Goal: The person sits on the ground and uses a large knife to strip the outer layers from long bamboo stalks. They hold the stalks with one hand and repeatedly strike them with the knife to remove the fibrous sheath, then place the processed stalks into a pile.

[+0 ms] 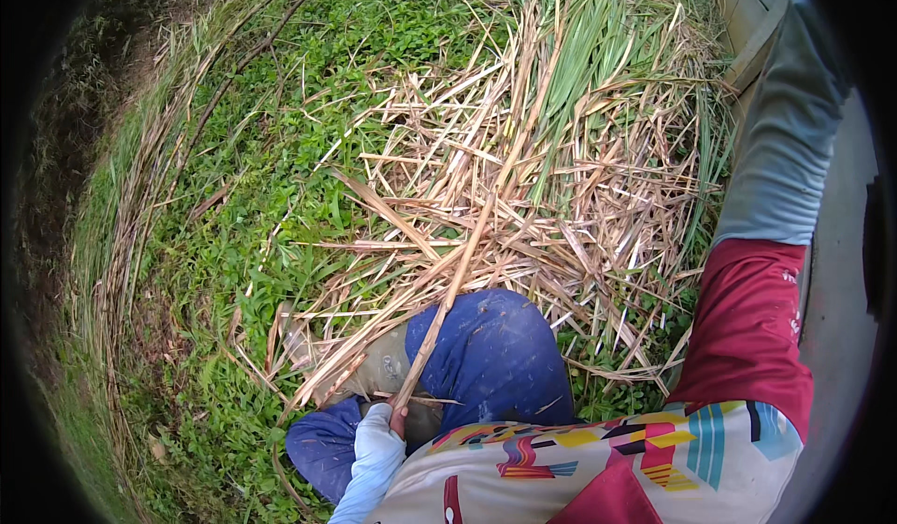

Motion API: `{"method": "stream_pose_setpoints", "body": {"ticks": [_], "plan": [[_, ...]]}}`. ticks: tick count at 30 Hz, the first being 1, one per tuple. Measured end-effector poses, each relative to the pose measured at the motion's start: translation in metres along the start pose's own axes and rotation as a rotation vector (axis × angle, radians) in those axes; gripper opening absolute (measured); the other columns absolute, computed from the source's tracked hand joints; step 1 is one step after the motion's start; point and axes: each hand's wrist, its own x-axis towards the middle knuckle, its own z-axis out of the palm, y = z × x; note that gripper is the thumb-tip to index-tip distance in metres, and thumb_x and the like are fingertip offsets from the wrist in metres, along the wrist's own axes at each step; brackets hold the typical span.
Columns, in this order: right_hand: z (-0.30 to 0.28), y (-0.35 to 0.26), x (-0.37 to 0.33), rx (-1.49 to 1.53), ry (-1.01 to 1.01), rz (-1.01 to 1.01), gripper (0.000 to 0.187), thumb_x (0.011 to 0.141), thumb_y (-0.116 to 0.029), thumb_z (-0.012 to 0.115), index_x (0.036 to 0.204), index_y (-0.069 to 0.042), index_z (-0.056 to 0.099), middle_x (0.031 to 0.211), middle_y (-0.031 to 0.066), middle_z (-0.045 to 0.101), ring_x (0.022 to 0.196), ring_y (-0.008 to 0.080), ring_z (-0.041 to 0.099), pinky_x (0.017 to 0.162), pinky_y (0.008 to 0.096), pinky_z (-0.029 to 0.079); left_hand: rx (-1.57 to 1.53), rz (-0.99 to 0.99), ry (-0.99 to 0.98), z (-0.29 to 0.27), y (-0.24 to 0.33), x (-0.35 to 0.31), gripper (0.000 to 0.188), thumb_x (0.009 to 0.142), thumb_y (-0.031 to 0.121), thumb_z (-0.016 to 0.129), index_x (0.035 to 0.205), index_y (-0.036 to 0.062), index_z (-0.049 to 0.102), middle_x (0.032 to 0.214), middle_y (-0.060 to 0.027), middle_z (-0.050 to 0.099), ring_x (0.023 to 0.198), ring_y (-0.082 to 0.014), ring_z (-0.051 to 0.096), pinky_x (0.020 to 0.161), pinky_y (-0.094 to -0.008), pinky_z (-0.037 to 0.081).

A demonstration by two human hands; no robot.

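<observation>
Low in the view, my left hand (400, 419), in a light blue sleeve, is closed around the lower end of a long dry stalk (460, 276). The stalk slants up and to the right, past my bent knee in blue trousers (495, 356), and over a heap of dry straw-coloured leaves (607, 197). Long green blades (579, 66) lie at the heap's far end. My right arm (766, 188), in a red and grey-blue sleeve, reaches far up along the right side. Its hand does not show.
Low green plants (280, 169) cover the ground to the left. A thin bare branch (248, 62) arches across them, with tall dry grass (121, 272) further left. A grey wall or ledge (747, 10) borders the right side, partly behind my right arm.
</observation>
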Motion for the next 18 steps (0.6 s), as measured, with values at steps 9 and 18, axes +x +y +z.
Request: {"method": "stream_pose_setpoints", "body": {"ticks": [9, 18], "plan": [[-0.120, -0.058, -0.471, -0.719, -1.271, 1.658, 0.048, 0.075, -0.009, 0.079, 0.119, -0.002, 0.064, 0.094, 0.0123, 0.073, 0.078, 0.0254, 0.071, 0.072, 0.0381, 0.057, 0.057, 0.032, 0.003, -0.003, 0.008, 0.007, 0.028, 0.104, 0.018, 0.062, 0.127, 0.0046, 0.072, 0.099, -0.0239, 0.075, 0.090, -0.0367, 0.072, 0.084, -0.0408, 0.054], [-0.040, -0.036, -0.058, -0.149, -0.269, 0.652, 0.044, 0.086, -0.021, 0.079, 0.123, -0.002, 0.065, 0.100, 0.0085, 0.072, 0.084, 0.0173, 0.069, 0.080, 0.0323, 0.058, 0.076, -0.099, -0.021, -0.011, 0.005, -0.018, 0.030, 0.104, 0.022, 0.063, 0.127, 0.0046, 0.071, 0.093, -0.0227, 0.073, 0.084, -0.0346, 0.070, 0.080, -0.0410, 0.053]]}}
